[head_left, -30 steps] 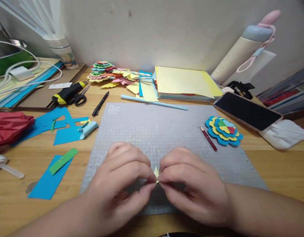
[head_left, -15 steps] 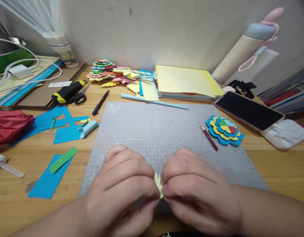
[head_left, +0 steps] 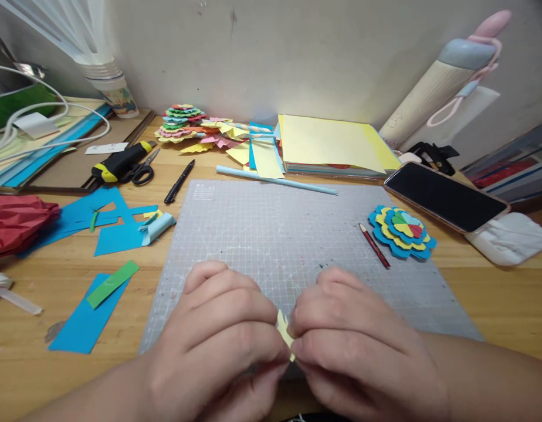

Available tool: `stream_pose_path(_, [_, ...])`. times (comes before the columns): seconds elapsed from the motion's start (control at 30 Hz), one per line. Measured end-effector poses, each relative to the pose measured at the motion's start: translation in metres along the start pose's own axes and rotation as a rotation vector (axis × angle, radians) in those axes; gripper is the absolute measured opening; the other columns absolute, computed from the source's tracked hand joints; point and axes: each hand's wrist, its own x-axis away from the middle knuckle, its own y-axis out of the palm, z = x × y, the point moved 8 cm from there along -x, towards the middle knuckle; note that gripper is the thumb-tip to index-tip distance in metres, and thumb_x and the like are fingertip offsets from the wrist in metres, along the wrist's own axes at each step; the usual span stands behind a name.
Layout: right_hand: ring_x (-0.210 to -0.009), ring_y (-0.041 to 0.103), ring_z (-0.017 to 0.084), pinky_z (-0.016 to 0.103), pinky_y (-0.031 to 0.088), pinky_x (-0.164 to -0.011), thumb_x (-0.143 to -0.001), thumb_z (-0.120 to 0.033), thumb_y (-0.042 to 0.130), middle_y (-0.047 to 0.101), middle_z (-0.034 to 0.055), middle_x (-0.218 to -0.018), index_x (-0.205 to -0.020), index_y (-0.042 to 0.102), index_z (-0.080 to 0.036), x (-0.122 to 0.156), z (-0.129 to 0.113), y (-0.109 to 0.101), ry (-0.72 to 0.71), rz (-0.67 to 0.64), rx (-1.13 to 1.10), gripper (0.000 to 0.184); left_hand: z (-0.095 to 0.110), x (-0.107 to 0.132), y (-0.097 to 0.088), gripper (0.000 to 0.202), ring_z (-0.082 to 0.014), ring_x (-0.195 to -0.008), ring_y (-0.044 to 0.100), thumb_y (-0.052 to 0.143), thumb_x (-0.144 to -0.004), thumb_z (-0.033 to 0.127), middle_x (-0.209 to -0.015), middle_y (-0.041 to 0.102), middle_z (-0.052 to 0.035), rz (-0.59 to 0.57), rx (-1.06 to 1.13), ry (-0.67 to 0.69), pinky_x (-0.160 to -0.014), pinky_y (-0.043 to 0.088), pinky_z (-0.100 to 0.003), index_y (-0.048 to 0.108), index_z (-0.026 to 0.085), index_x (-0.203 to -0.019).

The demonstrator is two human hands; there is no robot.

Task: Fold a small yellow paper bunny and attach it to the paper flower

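Between the fingertips of both hands is a small piece of pale yellow paper (head_left: 283,328) with pointed, cut edges at its top. My left hand (head_left: 222,334) pinches it from the left, fingers curled. From the right, my right hand (head_left: 354,340) pinches it too, its thumb and fingers close together. Most of the paper is hidden behind the fingers. Both hands are above the near edge of a grey cutting mat (head_left: 253,228). A layered paper flower (head_left: 403,231) in blue, yellow, green and red lies at the mat's right, beside a short dark red pencil (head_left: 375,246).
Blue paper strips (head_left: 84,316), a black pen (head_left: 179,182), scissors (head_left: 143,170) and a glue gun (head_left: 121,161) lie to the left. Behind the mat are a light blue paper stick (head_left: 275,180) and a stack of yellow paper (head_left: 335,140). A phone (head_left: 447,196) leans at the right.
Both hands have shifted very slightly down and to the right with the yellow paper between them. The things on the table stay in place.
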Motion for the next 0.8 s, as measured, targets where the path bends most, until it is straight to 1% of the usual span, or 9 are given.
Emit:
stream_pose_path(0.13, [-0.071, 0.061, 0.012, 0.03, 0.046, -0.066, -0.083, -0.006, 0.055, 0.068, 0.0042, -0.08, -0.087, 0.06, -0.012, 0.0, 0.001, -0.001, 0.032, 0.019, -0.032, 0.009, 0.005, -0.003, -0.004, 0.019, -0.0127, -0.072, 0.059, 0.055, -0.078, 0.004, -0.077, 0.067, 0.003, 0.021, -0.11, 0.057, -0.076, 0.042, -0.034, 0.064, 0.019, -0.084])
stream_pose_path(0.2, [-0.071, 0.062, 0.013, 0.031, 0.046, -0.065, -0.085, -0.008, 0.055, 0.069, 0.0046, -0.081, -0.087, 0.061, -0.012, 0.0, 0.001, -0.002, 0.029, 0.015, 0.03, 0.008, 0.008, -0.005, -0.004, 0.02, -0.0118, -0.071, 0.06, 0.055, -0.076, 0.002, -0.076, 0.067, 0.0039, 0.009, -0.186, 0.078, -0.077, 0.041, -0.033, 0.065, 0.018, -0.083])
stream_pose_path(0.33, [-0.075, 0.063, 0.016, 0.035, 0.044, -0.067, -0.088, -0.01, 0.056, 0.073, 0.0053, -0.083, -0.088, 0.065, -0.011, 0.002, -0.006, 0.002, -0.047, -0.048, 0.214, 0.009, 0.01, -0.007, -0.002, 0.017, -0.0127, -0.071, 0.06, 0.059, -0.073, 0.003, -0.074, 0.067, 0.0032, -0.034, -0.266, 0.08, -0.075, 0.041, -0.032, 0.065, 0.017, -0.08])
stream_pose_path(0.4, [-0.074, 0.063, 0.015, 0.035, 0.044, -0.067, -0.09, -0.01, 0.053, 0.073, 0.0047, -0.081, -0.087, 0.065, -0.011, 0.003, -0.007, 0.002, -0.06, -0.047, 0.237, 0.012, 0.011, -0.007, -0.004, 0.016, -0.0132, -0.07, 0.058, 0.058, -0.073, 0.003, -0.072, 0.066, 0.0024, -0.003, -0.24, 0.083, -0.073, 0.04, -0.032, 0.064, 0.017, -0.079])
stream_pose_path(0.57, [-0.066, 0.061, 0.013, 0.034, 0.041, -0.061, -0.091, -0.009, 0.052, 0.071, 0.0026, -0.075, -0.081, 0.064, -0.013, 0.005, -0.008, 0.004, -0.05, -0.037, 0.233, 0.016, 0.008, -0.005, 0.001, 0.017, -0.0136, -0.069, 0.056, 0.057, -0.073, 0.002, -0.071, 0.065, 0.0022, -0.016, -0.191, 0.069, -0.071, 0.04, -0.032, 0.063, 0.017, -0.078])
stream_pose_path(0.67, [-0.06, 0.056, 0.012, 0.034, 0.035, -0.057, -0.088, -0.006, 0.051, 0.069, -0.0002, -0.069, -0.075, 0.062, -0.016, 0.006, -0.01, 0.008, -0.076, -0.06, 0.266, 0.02, 0.007, -0.002, 0.002, 0.017, -0.0143, -0.068, 0.055, 0.055, -0.073, 0.002, -0.07, 0.063, 0.0019, 0.002, -0.166, 0.068, -0.071, 0.039, -0.034, 0.062, 0.017, -0.078])
stream_pose_path(0.73, [-0.057, 0.051, 0.012, 0.035, 0.032, -0.055, -0.085, -0.004, 0.05, 0.066, -0.0011, -0.066, -0.072, 0.061, -0.017, 0.006, -0.01, 0.01, -0.079, -0.079, 0.267, 0.021, 0.005, -0.001, 0.004, 0.018, -0.0144, -0.068, 0.054, 0.055, -0.073, 0.001, -0.071, 0.063, 0.0018, -0.008, -0.141, 0.06, -0.071, 0.038, -0.034, 0.062, 0.017, -0.078])
stream_pose_path(0.8, [-0.057, 0.049, 0.013, 0.035, 0.032, -0.054, -0.082, -0.004, 0.051, 0.065, -0.0007, -0.064, -0.07, 0.062, -0.017, 0.007, -0.01, 0.011, -0.094, -0.097, 0.256, 0.02, 0.003, 0.0, 0.007, 0.018, -0.0143, -0.069, 0.054, 0.054, -0.074, 0.001, -0.072, 0.062, 0.0016, -0.036, -0.116, 0.05, -0.071, 0.036, -0.034, 0.061, 0.017, -0.079])
